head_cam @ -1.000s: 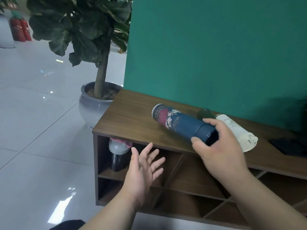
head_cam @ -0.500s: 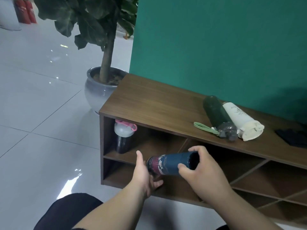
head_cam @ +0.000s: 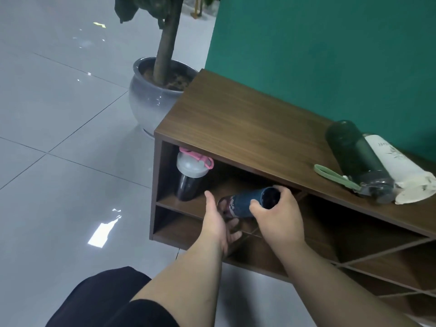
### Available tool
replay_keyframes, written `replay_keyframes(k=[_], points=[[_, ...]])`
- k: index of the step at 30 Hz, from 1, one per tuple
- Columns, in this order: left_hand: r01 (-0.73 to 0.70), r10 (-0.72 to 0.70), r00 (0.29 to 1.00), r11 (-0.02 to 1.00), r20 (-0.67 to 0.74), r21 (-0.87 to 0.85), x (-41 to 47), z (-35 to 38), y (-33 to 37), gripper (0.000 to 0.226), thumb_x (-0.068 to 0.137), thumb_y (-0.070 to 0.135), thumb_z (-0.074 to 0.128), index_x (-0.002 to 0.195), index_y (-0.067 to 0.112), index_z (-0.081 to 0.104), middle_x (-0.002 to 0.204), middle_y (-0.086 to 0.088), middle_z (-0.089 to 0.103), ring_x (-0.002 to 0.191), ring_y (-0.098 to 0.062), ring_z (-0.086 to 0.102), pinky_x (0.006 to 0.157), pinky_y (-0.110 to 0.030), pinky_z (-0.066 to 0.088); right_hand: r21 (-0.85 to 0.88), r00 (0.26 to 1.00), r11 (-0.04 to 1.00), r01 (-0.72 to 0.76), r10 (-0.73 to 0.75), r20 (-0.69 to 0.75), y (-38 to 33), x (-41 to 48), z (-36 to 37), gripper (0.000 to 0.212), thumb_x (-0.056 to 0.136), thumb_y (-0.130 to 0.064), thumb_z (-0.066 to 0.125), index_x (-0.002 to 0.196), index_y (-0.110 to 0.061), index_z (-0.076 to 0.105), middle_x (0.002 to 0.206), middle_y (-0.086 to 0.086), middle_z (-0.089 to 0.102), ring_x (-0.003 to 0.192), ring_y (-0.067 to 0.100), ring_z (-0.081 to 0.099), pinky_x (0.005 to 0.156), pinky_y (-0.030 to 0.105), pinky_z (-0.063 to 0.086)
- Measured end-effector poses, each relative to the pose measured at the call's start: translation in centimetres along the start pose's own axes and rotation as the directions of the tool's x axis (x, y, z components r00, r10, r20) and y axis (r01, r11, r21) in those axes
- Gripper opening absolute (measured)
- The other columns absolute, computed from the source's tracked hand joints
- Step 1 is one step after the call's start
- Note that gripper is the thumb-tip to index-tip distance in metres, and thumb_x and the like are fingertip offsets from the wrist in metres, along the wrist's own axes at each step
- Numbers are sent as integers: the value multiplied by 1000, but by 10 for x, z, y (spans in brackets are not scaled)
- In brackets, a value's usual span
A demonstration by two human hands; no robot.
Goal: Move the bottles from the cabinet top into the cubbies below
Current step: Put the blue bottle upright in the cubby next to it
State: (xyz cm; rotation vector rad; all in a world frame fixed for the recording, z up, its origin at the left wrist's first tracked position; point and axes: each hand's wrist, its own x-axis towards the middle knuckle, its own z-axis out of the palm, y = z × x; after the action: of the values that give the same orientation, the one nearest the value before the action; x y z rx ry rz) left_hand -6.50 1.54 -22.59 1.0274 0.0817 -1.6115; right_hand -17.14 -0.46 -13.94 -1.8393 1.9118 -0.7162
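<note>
We hold the blue patterned bottle (head_cam: 247, 204) on its side with both hands, at the mouth of the cabinet's (head_cam: 236, 119) upper left cubby (head_cam: 226, 185), just under the front edge of the cabinet top. Our right hand (head_cam: 278, 215) is wrapped around the bottle's dark near end, thumb on the near side and fingers curled over the top. Our left hand (head_cam: 217, 220) cups the bottle's far, patterned end from below and from the side, thumb up along it and fingers curled beneath. The bottle points slightly into the cubby; we cannot tell whether it rests on the shelf board or hangs just above it.

Inside the same cubby, at the cabinet's left wall, a dark shaker bottle (head_cam: 191, 178) with a grey lid and pink clip stands upright, near our left hand but apart from it.

On the cabinet top, toward its right end by the green wall (head_cam: 318, 55), two bottles lie on their sides touching each other: a dark green bottle (head_cam: 354, 154) with a pale green strap (head_cam: 335, 175) trailing toward the cabinet's front edge, and a white bottle (head_cam: 401, 166) behind it.

Left of the cabinet, a potted plant (head_cam: 153, 95) in a grey pot stands on the tiled floor (head_cam: 59, 138).
</note>
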Motion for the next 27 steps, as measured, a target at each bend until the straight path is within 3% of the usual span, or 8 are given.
replay_keyframes(k=[4, 12, 15, 18, 23, 27], points=[[13, -14, 997, 1000, 82, 6, 10, 3, 0, 101, 72, 96, 19, 140, 31, 57, 138, -2, 61, 130, -25, 52, 114, -57, 32, -4, 999, 1000, -11, 10, -39, -3, 9, 14, 65, 66, -48, 73, 120, -17, 59, 113, -1, 63, 105, 22, 64, 93, 40, 54], [42, -34, 980, 998, 194, -39, 31, 6, -3, 108, 75, 95, 13, 153, 27, 42, 144, -5, 57, 134, -29, 53, 116, -63, 29, -58, 997, 998, 39, -43, -71, -8, 25, 25, 61, 67, -53, 72, 109, -9, 67, 106, 7, 67, 103, 29, 63, 92, 43, 54], [53, -38, 973, 997, 227, -59, 37, 7, -2, 107, 77, 94, 12, 153, 25, 42, 143, -7, 58, 134, -30, 53, 114, -64, 31, -88, 998, 995, 46, -50, -48, -11, 34, 24, 47, 74, -52, 71, 89, -7, 72, 86, 8, 72, 89, 30, 67, 78, 38, 57], [61, -43, 970, 996, 239, -68, 38, 9, -2, 107, 78, 93, 12, 154, 24, 39, 143, -8, 57, 134, -31, 53, 113, -66, 32, -146, 1000, 989, -6, 6, 2, -15, 42, 26, 49, 81, -52, 68, 71, -4, 66, 70, 10, 68, 76, 31, 68, 69, 35, 55], [66, -51, 966, 996, 255, -53, 42, 10, -1, 108, 77, 94, 10, 156, 24, 38, 146, -9, 54, 135, -31, 52, 112, -67, 33, -246, 998, 969, -17, 33, 60, -20, 52, 30, 54, 86, -61, 57, 87, -8, 71, 90, 10, 74, 95, 32, 68, 85, 33, 54], [67, -53, 970, 996, 239, -52, 42, 10, 2, 106, 78, 93, 10, 154, 25, 40, 150, -10, 50, 134, -33, 50, 113, -66, 33, -287, 962, 955, -74, 144, 231, -25, 65, 32, 52, 91, -61, 48, 91, -13, 69, 101, 6, 74, 106, 28, 66, 87, 27, 47]])
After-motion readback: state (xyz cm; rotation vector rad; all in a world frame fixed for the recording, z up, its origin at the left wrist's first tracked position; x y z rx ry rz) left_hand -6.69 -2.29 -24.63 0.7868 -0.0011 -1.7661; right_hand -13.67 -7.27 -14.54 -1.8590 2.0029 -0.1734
